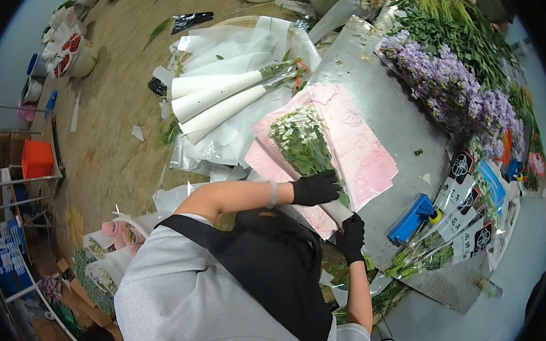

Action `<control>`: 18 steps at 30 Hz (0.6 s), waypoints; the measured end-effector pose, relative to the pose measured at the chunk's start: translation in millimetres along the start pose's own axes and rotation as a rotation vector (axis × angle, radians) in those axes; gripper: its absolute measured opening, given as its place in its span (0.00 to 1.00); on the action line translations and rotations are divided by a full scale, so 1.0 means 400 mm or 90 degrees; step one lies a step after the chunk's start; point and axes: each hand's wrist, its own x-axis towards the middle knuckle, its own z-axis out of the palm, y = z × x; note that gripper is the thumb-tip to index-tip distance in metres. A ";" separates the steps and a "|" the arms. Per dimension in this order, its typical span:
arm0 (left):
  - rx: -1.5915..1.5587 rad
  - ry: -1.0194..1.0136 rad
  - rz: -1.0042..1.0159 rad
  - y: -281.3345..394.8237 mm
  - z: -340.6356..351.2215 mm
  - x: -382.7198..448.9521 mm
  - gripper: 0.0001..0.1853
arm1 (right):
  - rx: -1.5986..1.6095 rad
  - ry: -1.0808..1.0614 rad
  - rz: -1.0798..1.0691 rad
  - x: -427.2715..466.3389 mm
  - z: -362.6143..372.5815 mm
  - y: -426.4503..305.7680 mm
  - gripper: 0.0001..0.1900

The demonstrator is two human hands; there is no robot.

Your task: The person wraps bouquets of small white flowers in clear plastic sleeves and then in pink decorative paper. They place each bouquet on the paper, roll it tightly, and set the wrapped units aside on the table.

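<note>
A bunch of white flowers with green leaves (302, 139) lies on pink patterned wrapping sheets (359, 148) at the edge of the metal table. Across its stems rests my left hand (317, 188), in a black glove, on the bunch and a pale wrapper folded along it. My right hand (352, 238), also gloved in black, grips the lower end of this pale wrapper (338, 212) near the stem ends. The stem ends are mostly hidden by the wrapper and my hands.
White-wrapped bouquets (221, 99) lie left of the pink sheets. Purple flowers (453, 79) are heaped at the back right of the metal table (379, 102). A blue tape dispenser (412, 219) and sleeved bunches (461, 219) lie right. Buckets of flowers (80, 59) stand on the floor.
</note>
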 end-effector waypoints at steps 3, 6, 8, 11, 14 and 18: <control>-0.020 -0.137 -0.089 -0.043 0.042 0.066 0.11 | 0.143 0.029 0.139 0.000 0.019 0.018 0.26; -0.053 -0.312 -0.135 -0.076 0.001 0.167 0.14 | 0.257 0.041 0.425 0.063 -0.015 -0.054 0.31; -0.070 -0.373 -0.125 -0.098 -0.003 0.212 0.17 | 0.049 0.189 0.236 0.073 0.001 -0.076 0.40; -0.071 -0.458 -0.122 -0.123 0.018 0.251 0.18 | 0.056 0.132 0.153 0.122 -0.006 -0.119 0.44; -0.075 -0.471 -0.162 -0.157 0.075 0.257 0.17 | 0.061 0.100 0.202 0.161 0.032 -0.095 0.39; -0.006 -0.203 -0.204 -0.116 0.059 0.248 0.12 | 0.095 -0.007 0.298 0.214 0.020 -0.081 0.29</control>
